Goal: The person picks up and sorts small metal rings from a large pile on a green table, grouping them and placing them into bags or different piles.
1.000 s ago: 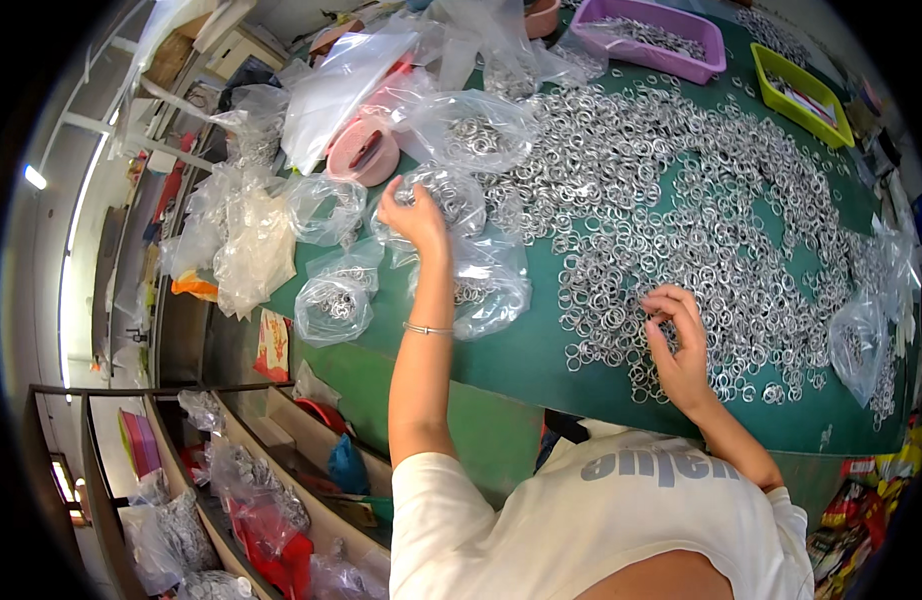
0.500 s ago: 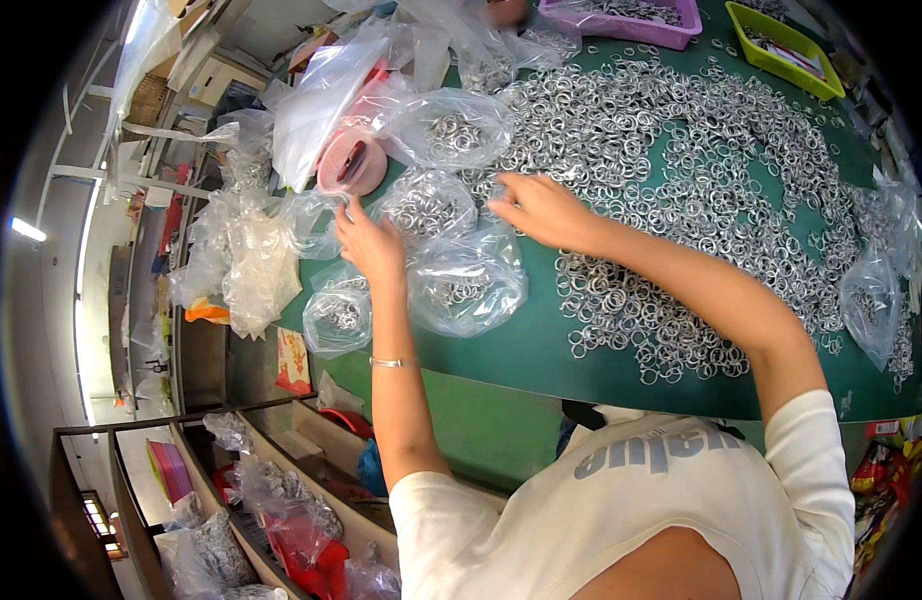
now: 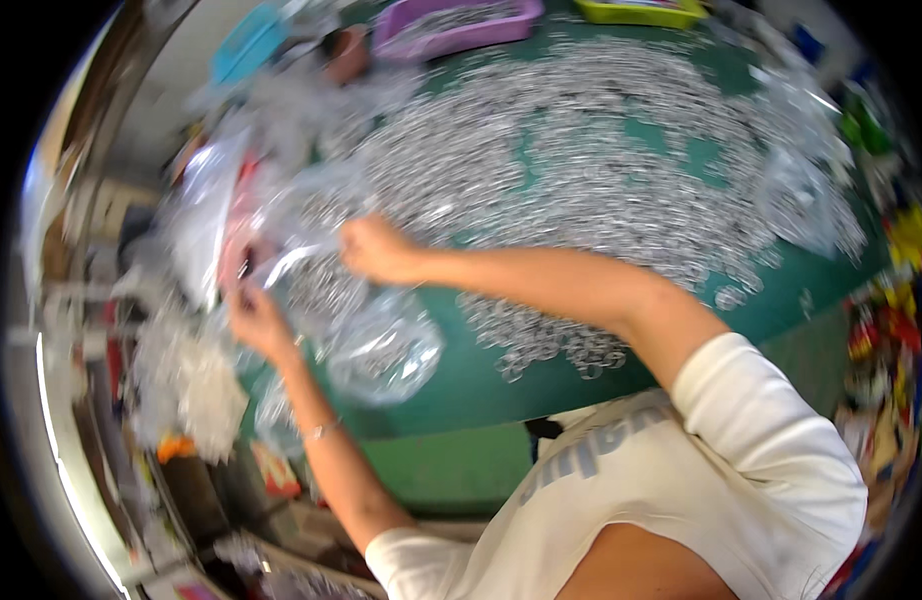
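Observation:
A clear plastic bag [image 3: 326, 290] with metal rings inside stands on the green table, between my two hands. My left hand [image 3: 259, 320] is closed on the bag's left edge, beside a pink round container [image 3: 243, 258]. On the other side, my right hand [image 3: 376, 248] is curled, its fingertips at the bag's right rim. Motion blur hides the exact grip of both hands. Nearer me lies another clear bag [image 3: 386, 350] with some rings in it. A wide heap of loose silver rings [image 3: 581, 160] spreads to the right of my right hand.
A purple basket [image 3: 461, 35] of rings and a yellow-green tray [image 3: 641, 12] stand at the far side. A blue basket [image 3: 249, 45] is at the far left. Crumpled plastic bags [image 3: 206, 380] hang at the left edge. Another bag [image 3: 796, 205] lies at the right.
The view has turned, so the table and rings sit differently in it. My right hand has gone from spread fingers to a curled grip at the bag. My left hand stays at the bag's left side.

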Demonstrator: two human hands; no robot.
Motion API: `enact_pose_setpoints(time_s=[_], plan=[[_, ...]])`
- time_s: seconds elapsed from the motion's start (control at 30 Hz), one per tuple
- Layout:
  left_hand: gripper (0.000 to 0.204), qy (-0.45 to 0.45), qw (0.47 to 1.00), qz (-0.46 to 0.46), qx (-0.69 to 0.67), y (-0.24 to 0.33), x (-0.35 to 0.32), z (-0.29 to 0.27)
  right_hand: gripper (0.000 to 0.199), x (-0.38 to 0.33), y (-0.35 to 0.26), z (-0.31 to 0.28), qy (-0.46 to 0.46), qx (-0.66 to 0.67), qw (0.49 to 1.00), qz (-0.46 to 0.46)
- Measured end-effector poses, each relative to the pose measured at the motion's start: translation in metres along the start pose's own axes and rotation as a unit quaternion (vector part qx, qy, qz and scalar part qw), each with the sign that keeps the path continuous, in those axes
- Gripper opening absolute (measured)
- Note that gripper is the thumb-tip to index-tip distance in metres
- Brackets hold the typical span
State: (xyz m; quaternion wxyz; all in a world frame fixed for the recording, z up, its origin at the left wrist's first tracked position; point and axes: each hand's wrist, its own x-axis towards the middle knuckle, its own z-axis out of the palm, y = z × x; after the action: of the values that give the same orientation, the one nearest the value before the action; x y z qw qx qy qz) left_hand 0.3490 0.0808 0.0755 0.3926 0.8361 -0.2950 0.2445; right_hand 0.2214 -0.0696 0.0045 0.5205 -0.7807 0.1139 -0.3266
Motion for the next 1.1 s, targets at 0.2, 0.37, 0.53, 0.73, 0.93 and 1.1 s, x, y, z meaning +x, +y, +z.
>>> enact_pose_setpoints(time_s=[0.2,0.37,0.53,0.73,0.93,1.1], plan=[[0.050,-0.031,0.981,0.158,0.110,0.036,-0.031,-0.014,0.034,-0.094,-0.036,-0.072,-0.084,0.036,0.996,0.015],[0.048,-0.119,0.958,0.260,-0.022,0.167,-0.104,-0.005,0.020,-0.206,-0.058,-0.208,-0.023,-0.082,0.995,0.053],[0.052,-0.430,0.812,0.332,-0.213,0.278,-0.187,0.059,0.029,-0.274,-0.033,-0.339,0.187,-0.375,0.897,0.138],[0.056,-0.492,0.737,0.456,-0.083,0.324,-0.248,0.114,0.059,-0.293,-0.023,-0.358,0.200,-0.417,0.851,0.250],[0.053,-0.492,0.733,0.461,-0.089,0.320,-0.251,0.113,0.057,-0.260,0.023,-0.399,0.326,-0.490,0.780,0.212],[0.052,-0.511,0.739,0.432,-0.082,0.316,-0.248,0.107,0.048,-0.257,0.025,-0.396,0.229,-0.527,0.778,0.254]])
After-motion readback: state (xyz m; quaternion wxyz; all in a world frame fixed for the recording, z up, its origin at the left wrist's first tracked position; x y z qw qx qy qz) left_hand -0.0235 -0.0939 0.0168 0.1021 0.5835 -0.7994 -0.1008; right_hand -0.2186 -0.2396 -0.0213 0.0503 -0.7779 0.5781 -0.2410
